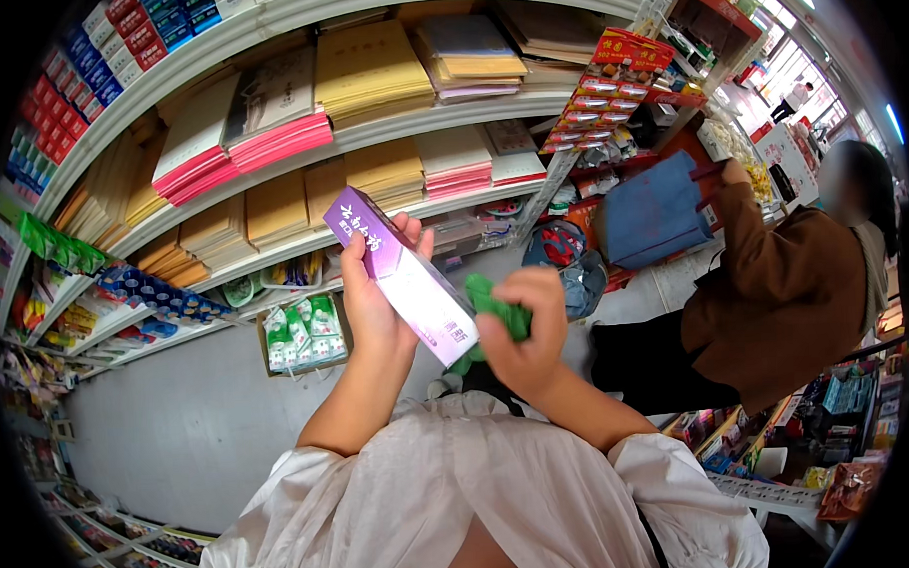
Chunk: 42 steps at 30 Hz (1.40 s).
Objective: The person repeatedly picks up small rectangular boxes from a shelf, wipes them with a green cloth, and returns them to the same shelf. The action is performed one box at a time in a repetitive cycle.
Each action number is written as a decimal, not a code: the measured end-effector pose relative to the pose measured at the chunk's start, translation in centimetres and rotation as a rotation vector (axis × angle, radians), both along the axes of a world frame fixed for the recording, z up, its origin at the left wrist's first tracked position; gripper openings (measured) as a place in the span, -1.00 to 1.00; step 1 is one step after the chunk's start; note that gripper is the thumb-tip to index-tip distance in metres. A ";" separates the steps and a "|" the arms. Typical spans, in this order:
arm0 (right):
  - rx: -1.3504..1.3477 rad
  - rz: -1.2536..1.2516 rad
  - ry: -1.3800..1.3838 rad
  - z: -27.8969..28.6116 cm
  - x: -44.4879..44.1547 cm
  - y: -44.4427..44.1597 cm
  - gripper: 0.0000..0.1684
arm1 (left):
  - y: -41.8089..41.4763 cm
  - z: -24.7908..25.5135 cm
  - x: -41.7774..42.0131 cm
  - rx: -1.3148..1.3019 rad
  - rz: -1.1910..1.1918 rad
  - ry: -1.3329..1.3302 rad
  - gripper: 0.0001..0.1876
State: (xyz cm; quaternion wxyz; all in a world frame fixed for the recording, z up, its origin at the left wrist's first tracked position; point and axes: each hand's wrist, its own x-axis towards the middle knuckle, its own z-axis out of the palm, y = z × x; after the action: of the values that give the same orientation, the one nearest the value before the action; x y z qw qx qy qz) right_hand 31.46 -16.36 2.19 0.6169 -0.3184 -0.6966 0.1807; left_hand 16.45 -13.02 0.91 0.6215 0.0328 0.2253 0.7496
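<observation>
My left hand (380, 294) grips a long purple-and-white carton (417, 285), the kind toothpaste comes in, with the thumb on one side and the fingers round the other. It is held tilted, its purple end up and to the left; its broad face bears printed writing. A crumpled green cloth (509, 312) is bunched in my right hand (535, 330), close beside the white lower end of the carton. The right hand is blurred, and whether the cloth touches the carton is hard to tell.
Shelves ahead hold paper-covered notebooks (372, 61) and brown envelopes (276, 215). Stacked small boxes (58, 110) fill the left shelves. An open carton of green-and-white packets (304, 334) stands on the floor. At right, a person in a brown coat (785, 302) holds a blue bag (653, 209).
</observation>
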 end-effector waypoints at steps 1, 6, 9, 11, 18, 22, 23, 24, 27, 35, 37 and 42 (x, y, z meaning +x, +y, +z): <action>0.257 -0.072 -0.198 0.3 0.0 0.0 -0.61 | 0.3 -0.3 -0.3 0.016 -0.011 -0.026 -0.54; 0.390 0.003 -0.251 -1.8 -0.3 0.3 -0.53 | 1.5 -1.4 -0.8 0.008 0.000 -0.112 -0.55; 0.360 0.075 -0.322 -2.3 0.1 0.1 -0.54 | 1.5 -1.1 -0.8 0.002 0.012 -0.113 -0.54; 0.361 0.089 -0.252 -2.2 -0.7 0.1 -0.59 | 1.9 -0.3 -0.3 -0.014 0.077 -0.086 -0.54; 0.288 -0.111 -0.245 -1.3 0.7 2.2 -0.72 | 2.3 0.6 -0.6 0.045 -0.116 -0.225 -0.53; 0.089 -0.280 -0.091 -0.8 2.5 5.8 -0.67 | 1.9 1.9 0.4 0.053 -0.242 -0.161 -0.51; 0.091 -0.185 -0.078 -0.5 2.6 6.0 -0.64 | 2.2 1.9 0.4 0.078 -0.250 -0.116 -0.52; 0.089 -0.096 -0.068 -0.3 2.7 6.0 -0.60 | 2.8 2.2 0.5 0.060 -0.208 -0.129 -0.51; 0.077 0.193 -0.070 -0.2 2.9 6.3 -0.26 | 6.2 4.8 0.9 0.054 -0.099 -0.131 -0.49; 0.153 -0.088 -0.175 6.6 0.2 15.1 -0.11 | 14.4 9.5 2.9 0.422 -0.155 0.264 -0.63; 0.109 -0.078 0.010 8.2 -0.6 18.9 -0.16 | 16.2 11.8 3.7 0.514 -0.140 0.437 -0.64; 0.088 0.034 0.115 9.5 -1.2 27.1 -0.18 | 22.7 14.6 3.1 0.595 -0.051 0.701 -0.68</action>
State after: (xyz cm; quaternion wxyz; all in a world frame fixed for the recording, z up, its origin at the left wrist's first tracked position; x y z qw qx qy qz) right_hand 30.27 10.71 11.71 0.6662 -0.2679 -0.6727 0.1784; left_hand 19.58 9.63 15.55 0.4897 0.4670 0.1961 0.7097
